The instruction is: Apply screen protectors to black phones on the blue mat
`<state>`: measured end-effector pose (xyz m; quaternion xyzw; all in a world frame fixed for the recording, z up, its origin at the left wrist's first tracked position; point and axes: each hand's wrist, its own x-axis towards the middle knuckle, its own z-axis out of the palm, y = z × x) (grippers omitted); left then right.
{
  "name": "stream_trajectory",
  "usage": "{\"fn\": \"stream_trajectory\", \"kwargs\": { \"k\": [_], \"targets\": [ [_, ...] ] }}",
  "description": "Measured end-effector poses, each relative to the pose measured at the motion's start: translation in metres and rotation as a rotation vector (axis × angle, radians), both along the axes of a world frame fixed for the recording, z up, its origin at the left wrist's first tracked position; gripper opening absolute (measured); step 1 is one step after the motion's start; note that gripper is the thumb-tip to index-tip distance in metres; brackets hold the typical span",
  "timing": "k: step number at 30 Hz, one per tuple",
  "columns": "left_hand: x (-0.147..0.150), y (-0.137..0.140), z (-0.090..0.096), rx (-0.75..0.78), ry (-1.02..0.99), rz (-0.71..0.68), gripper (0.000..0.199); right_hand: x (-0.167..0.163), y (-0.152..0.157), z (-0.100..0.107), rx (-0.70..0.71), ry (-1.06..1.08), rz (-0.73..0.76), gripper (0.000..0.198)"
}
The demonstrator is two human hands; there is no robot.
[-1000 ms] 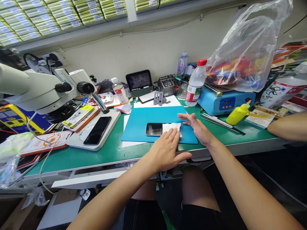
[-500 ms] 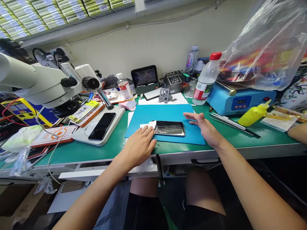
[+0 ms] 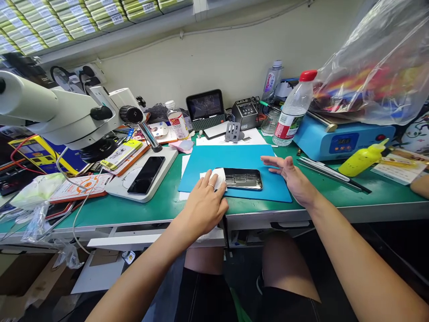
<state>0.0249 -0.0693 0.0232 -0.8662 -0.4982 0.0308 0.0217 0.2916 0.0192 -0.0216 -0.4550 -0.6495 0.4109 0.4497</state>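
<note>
My left hand [image 3: 208, 203], a ring on one finger, has its fingers closed over a white tissue [image 3: 219, 178] and presses it on the left end of a phone [image 3: 246, 179]. Dark and shiny, with streaky rectangular patches on its upward face, the phone lies flat on a blue mat [image 3: 228, 154]. Part of its left end is hidden under tissue and fingers. Beside the mat's right edge, my right hand [image 3: 295, 181] hovers with fingers apart and nothing in them, a short way from the phone.
On the left stand a microscope [image 3: 67, 114] and its base holding another phone [image 3: 146, 175]. Bottles, a small screen [image 3: 206, 106] and a metal stand [image 3: 232, 132] line the back. Rightward are tweezers [image 3: 323, 169], a yellow squeeze bottle [image 3: 360, 158] and a blue heating unit [image 3: 342, 136].
My left hand has slid the tissue slightly right across the phone's left end, its fingers more bent. My right hand keeps about the same pose. The view has shifted a little.
</note>
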Motion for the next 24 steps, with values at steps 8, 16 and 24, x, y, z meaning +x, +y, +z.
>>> {"fn": "stream_trajectory", "kwargs": {
  "k": [8,16,24],
  "targets": [
    [-0.016,0.001,0.001,0.018,0.009,0.071,0.044,0.004,0.003,-0.006,-0.003,-0.013,0.018,0.077],
    [0.003,-0.001,-0.004,0.013,-0.025,0.055,0.048,0.0,-0.001,0.002,-0.017,-0.069,0.012,0.084],
    [-0.023,0.004,-0.003,-0.017,-0.04,0.079,0.042,-0.003,-0.005,0.01,-0.011,-0.117,-0.003,0.087]
  ]
}}
